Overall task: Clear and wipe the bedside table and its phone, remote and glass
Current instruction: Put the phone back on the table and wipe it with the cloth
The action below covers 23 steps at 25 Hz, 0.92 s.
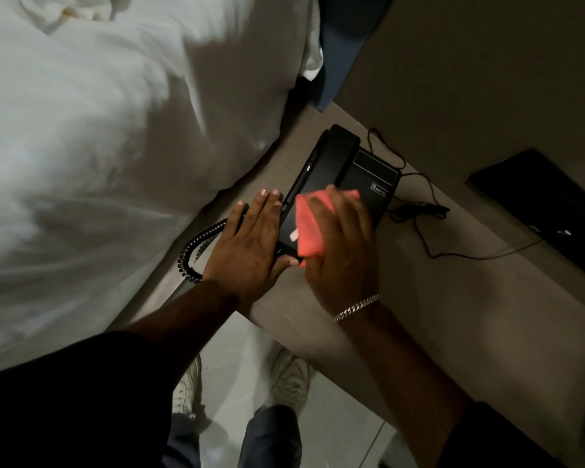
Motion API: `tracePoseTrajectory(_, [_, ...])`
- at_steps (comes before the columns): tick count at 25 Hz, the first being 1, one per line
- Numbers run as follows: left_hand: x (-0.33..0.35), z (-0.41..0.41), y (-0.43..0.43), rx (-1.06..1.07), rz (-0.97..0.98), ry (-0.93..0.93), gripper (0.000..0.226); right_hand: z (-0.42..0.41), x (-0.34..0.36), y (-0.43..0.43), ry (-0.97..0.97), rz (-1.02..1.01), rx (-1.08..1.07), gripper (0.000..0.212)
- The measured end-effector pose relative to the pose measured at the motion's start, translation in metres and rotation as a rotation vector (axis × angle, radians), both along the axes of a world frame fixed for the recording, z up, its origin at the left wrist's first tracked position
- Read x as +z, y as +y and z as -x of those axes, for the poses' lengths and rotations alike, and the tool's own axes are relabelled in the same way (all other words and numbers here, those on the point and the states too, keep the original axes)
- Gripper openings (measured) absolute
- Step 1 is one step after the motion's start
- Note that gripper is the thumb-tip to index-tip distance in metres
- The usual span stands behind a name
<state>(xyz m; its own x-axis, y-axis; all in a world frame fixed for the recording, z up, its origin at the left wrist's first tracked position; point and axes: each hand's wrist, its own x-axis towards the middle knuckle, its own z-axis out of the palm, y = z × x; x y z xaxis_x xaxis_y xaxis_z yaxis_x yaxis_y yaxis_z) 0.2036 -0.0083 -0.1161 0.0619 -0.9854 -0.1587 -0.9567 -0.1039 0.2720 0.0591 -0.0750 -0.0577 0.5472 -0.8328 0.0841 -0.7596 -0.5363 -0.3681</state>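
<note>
Beige wooden desk (436,298) beside bed: black corded phone (352,170) being wiped with pink cloth (309,228) clutched in right hand (341,251); left hand (250,244) flat, open, bracing phone. Remote, glass unseen, judged pending.

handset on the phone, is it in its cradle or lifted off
In its cradle: the handset lies along the phone base's left side while the right hand wipes with the cloth.
</note>
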Motion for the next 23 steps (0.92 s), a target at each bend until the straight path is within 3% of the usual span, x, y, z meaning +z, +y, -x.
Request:
tracePoseTrajectory(3, [0.004,0.000,0.000,-0.005,0.009,0.027,0.091,0.025,-0.001,0.026,-0.156,0.027,-0.102,0.043])
tracePoseTrajectory(6, [0.004,-0.005,-0.001,-0.024,0.012,0.027,0.088,0.055,0.000,0.053,-0.210,-0.007,-0.443,0.054])
tracePoseTrajectory(8, [0.007,-0.007,-0.002,-0.034,0.001,0.021,0.090,0.072,-0.004,0.069,-0.172,-0.021,-0.536,0.058])
tracePoseTrajectory(13, [0.028,0.006,0.017,0.052,-0.031,0.179,0.104,0.087,-0.030,0.091,0.190,-0.118,-0.441,0.076])
tracePoseTrajectory(18, [0.072,0.033,0.071,0.354,-0.067,0.435,0.098,0.088,-0.017,0.112,0.434,-0.235,-0.249,0.089])
tracePoseTrajectory(21, [0.097,0.035,0.097,0.524,-0.023,0.511,0.091,0.079,-0.002,0.133,0.455,-0.341,-0.089,0.080])
tracePoseTrajectory(23, [0.120,0.022,0.114,0.642,0.069,0.564,0.088,0.057,0.011,0.142,0.319,-0.408,0.025,0.065])
